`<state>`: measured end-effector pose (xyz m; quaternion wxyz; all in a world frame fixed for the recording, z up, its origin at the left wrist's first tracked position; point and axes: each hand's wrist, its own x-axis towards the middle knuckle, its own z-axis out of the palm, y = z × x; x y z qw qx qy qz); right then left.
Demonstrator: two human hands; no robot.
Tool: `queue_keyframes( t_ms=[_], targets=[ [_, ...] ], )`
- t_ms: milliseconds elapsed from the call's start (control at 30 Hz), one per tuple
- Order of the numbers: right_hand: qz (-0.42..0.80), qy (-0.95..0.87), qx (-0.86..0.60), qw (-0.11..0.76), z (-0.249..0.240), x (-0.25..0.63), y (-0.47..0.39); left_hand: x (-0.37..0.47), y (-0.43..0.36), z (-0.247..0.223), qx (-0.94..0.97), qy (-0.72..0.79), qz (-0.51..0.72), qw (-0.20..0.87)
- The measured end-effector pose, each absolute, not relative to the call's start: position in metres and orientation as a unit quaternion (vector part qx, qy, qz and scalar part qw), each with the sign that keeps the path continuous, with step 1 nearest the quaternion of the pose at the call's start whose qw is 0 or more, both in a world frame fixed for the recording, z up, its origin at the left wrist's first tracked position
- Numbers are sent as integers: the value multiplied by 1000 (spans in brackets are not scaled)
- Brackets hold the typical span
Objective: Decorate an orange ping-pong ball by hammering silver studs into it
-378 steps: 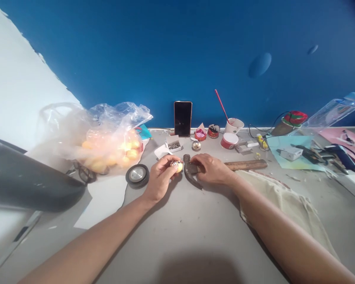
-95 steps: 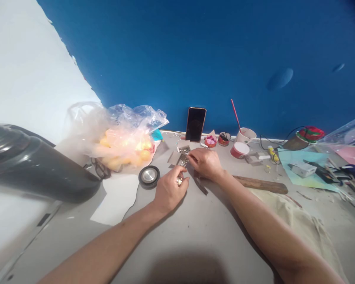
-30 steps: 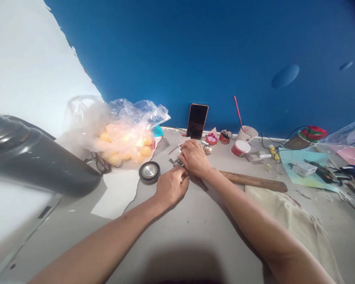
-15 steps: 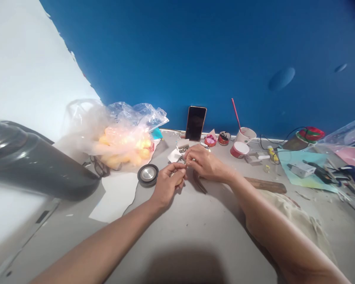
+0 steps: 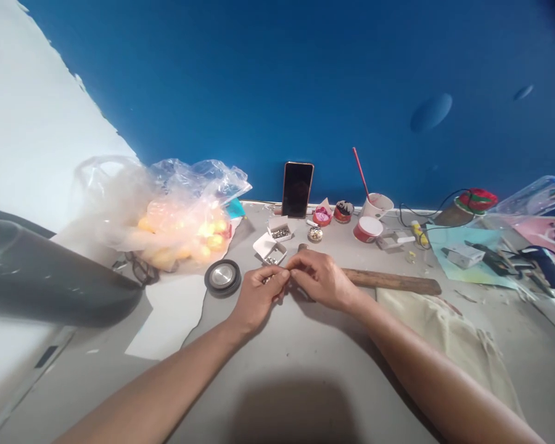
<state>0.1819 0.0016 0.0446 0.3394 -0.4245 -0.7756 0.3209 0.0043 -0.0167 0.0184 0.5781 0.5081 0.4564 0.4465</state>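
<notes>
My left hand [image 5: 261, 295] is closed, with thumb and fingers pinched together above the grey table. My right hand [image 5: 319, 279] meets it fingertip to fingertip, also in a closed pinch. Whatever lies between the fingertips is too small and hidden to name; small shiny bits show by the left fingers. Just beyond the hands stand two open little white boxes, one box [image 5: 281, 230] full of small metal pieces and the nearer box [image 5: 272, 251] holding fewer. A hammer with a wooden handle [image 5: 393, 281] lies behind and under my right hand, its head partly hidden.
Left of my hands sits a round black-and-silver lid [image 5: 222, 277]. A phone [image 5: 298, 190] leans on the blue wall. Along the back are red tubs [image 5: 368, 229] and a white cup [image 5: 377, 205]. A plastic bag [image 5: 185, 228], a dark cylinder [image 5: 60, 265] and a beige cloth [image 5: 444, 333] flank the hands.
My right hand has drawn back from over the white boxes, which now show more fully, along with the hammer handle. Its fingertips now meet my left hand's. The view has shifted slightly right.
</notes>
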Motion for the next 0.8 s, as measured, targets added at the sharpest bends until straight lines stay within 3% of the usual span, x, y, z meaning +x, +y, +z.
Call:
queue_keyframes(
  t_ms=[367,567,800],
  targets=[
    [293,-791,-373,385,29,188,10,2,-13,14,518,449,431,587],
    [299,-752,-388,440,33,189,14,3,-10,10,396,363,468,702],
    [493,-567,-460,473,40,194,18,1,-13,22,322,309,455,771]
  ],
)
